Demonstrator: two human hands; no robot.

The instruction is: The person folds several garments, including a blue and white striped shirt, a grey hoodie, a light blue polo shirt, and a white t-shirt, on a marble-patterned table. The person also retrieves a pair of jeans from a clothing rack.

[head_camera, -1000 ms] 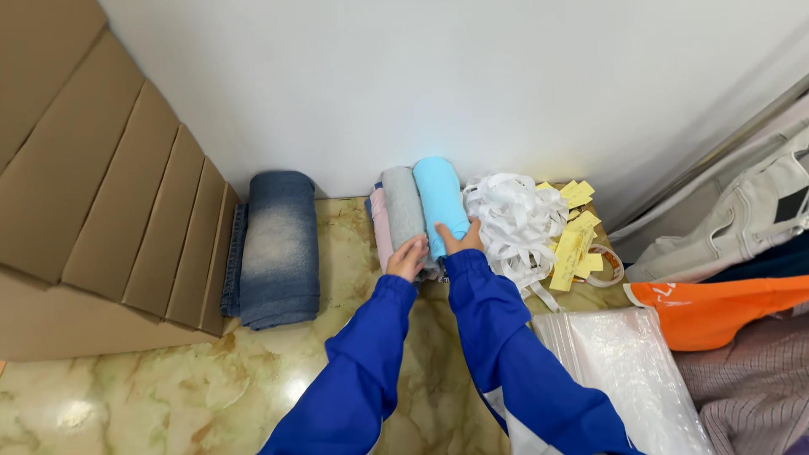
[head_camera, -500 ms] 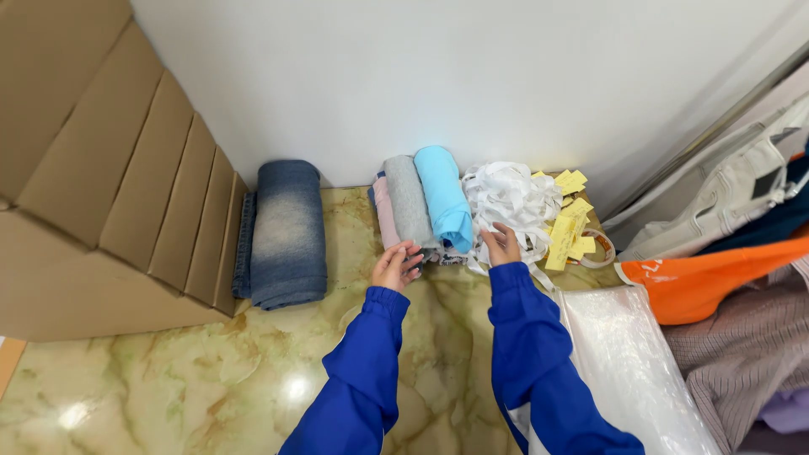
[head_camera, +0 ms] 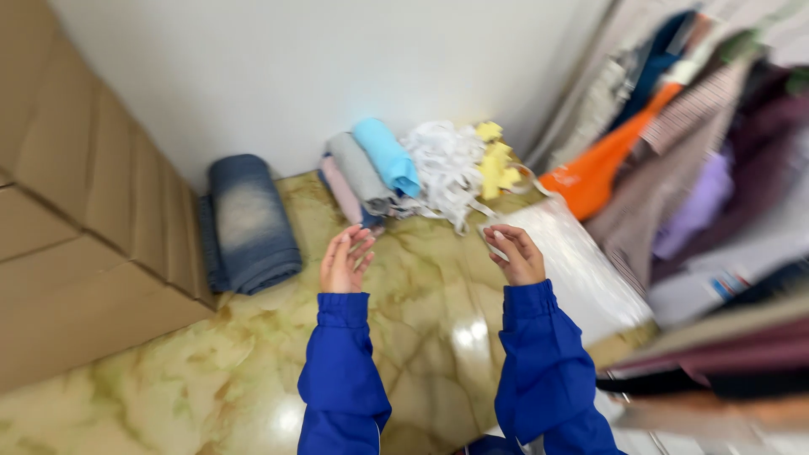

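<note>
The person is holding both hands above the marbled floor (head_camera: 253,371), both in blue sleeves. The left hand (head_camera: 344,259) is hanging open with its fingers loosely spread, holding nothing. The right hand (head_camera: 516,253) is curling its fingers inward; whether something thin is sitting between them cannot be told from this view.

The nearest things are the rolled cloths lying against the white wall (head_camera: 337,76): a pink roll (head_camera: 344,192), a grey roll (head_camera: 361,173) and a light blue roll (head_camera: 386,156), packed side by side and touching. They are lying ahead of the hands, up and slightly right of the left hand, which is nearer to them than the right one. Each roll's long axis is running from the wall out toward the person, with the near ends pointing at the gap between the hands.

A tangle of white strips (head_camera: 445,164) with yellow scraps (head_camera: 495,160) is sitting just ahead of the right hand. A clear plastic bag (head_camera: 573,261) is lying just beside that hand. A rolled pair of jeans (head_camera: 249,221) is resting well to the left, beside the cardboard boxes (head_camera: 76,236). Blurred hanging clothes (head_camera: 699,168) are filling the right side.
</note>
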